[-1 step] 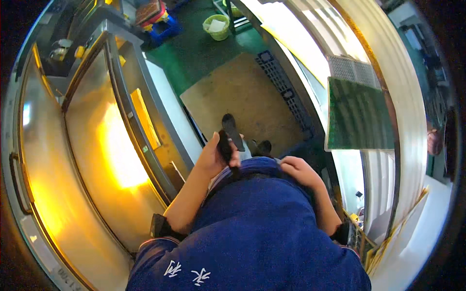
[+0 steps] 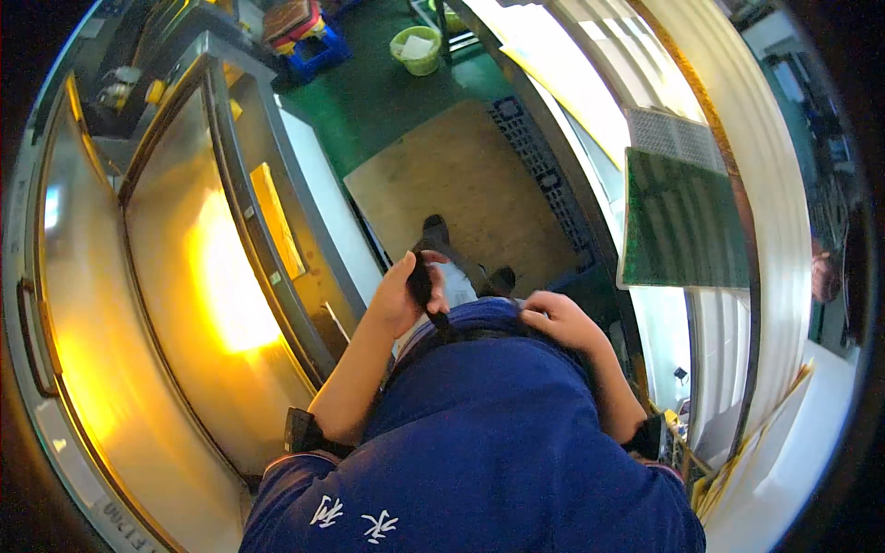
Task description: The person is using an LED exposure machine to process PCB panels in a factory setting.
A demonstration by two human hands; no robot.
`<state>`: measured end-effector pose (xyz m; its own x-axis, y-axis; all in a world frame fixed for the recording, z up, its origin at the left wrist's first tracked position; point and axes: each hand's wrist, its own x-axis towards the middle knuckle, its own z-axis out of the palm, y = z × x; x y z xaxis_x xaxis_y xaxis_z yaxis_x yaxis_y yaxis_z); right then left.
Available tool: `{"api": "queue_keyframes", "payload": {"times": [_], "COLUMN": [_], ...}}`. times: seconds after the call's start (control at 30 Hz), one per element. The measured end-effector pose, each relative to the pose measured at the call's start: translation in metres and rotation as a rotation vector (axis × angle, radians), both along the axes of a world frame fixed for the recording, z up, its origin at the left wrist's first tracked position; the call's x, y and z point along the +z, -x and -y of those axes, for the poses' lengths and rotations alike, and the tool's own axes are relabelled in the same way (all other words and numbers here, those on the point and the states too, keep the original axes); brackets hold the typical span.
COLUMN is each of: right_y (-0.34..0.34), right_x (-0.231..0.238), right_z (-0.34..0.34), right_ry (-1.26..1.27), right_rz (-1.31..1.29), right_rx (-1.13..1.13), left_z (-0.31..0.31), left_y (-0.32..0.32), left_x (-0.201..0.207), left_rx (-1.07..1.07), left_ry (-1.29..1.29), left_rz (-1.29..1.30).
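My left hand [image 2: 397, 297] is closed around a black strap [image 2: 421, 284] in front of my waist. The strap's lower end runs down to the dark band at my waist. Thumb up, its fingers show partly behind the strap. To the right, my right hand [image 2: 564, 320] has its fingers curled on the hem of my navy shirt [image 2: 489, 396]. What lies under those fingertips is hidden. Both forearms come in from the sides, with a black band [image 2: 304, 429] near my left elbow.
Metal cabinet doors [image 2: 171, 212] stand on my left, catching yellow light. On the right are a bright-lit machine opening and a hanging green panel [image 2: 685, 217]. A brown mat [image 2: 461, 166] lies ahead. Farther off are a green basket [image 2: 417, 53] and a blue stool [image 2: 316, 55].
My right hand has shifted slightly left along the shirt hem. My left hand keeps the strap, which has tilted a little. My feet and legs show in a slightly different position.
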<state>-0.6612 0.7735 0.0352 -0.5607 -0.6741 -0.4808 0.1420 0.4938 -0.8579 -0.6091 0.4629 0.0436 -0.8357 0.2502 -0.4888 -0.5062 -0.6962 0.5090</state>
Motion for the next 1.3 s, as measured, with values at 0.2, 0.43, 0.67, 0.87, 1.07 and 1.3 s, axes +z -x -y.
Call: {"api": "queue_keyframes", "payload": {"times": [0.2,0.43,0.67,0.87,1.07,1.3], "right_y": [0.014,-0.036,-0.022,0.011,0.044,0.087], "right_x": [0.023,0.038,0.077,0.066,0.083,0.067], "right_z": [0.041,-0.056,0.01,0.092,0.185,0.237], "right_ry": [0.136,-0.016,-0.171,-0.186,-0.173,-0.054], "right_rz": [-0.023,0.269,0.24,0.087,0.251,-0.079], "right_rx": [0.037,-0.107,-0.123,0.075,0.302,1.046], "left_z": [0.028,0.028,0.075,0.117,0.114,0.081], "left_y": [-0.057,-0.091,-0.069,-0.103,-0.181,-0.226], "left_x": [-0.033,0.02,0.029,0.046,0.066,0.108], "left_rx": [-0.145,-0.347,-0.148,-0.235,-0.07,0.141], "left_ry": [0.906,1.015,1.163,1.206,1.462,1.268], "left_rz": [0.074,-0.05,-0.591,-0.483,-0.261,0.034]}}
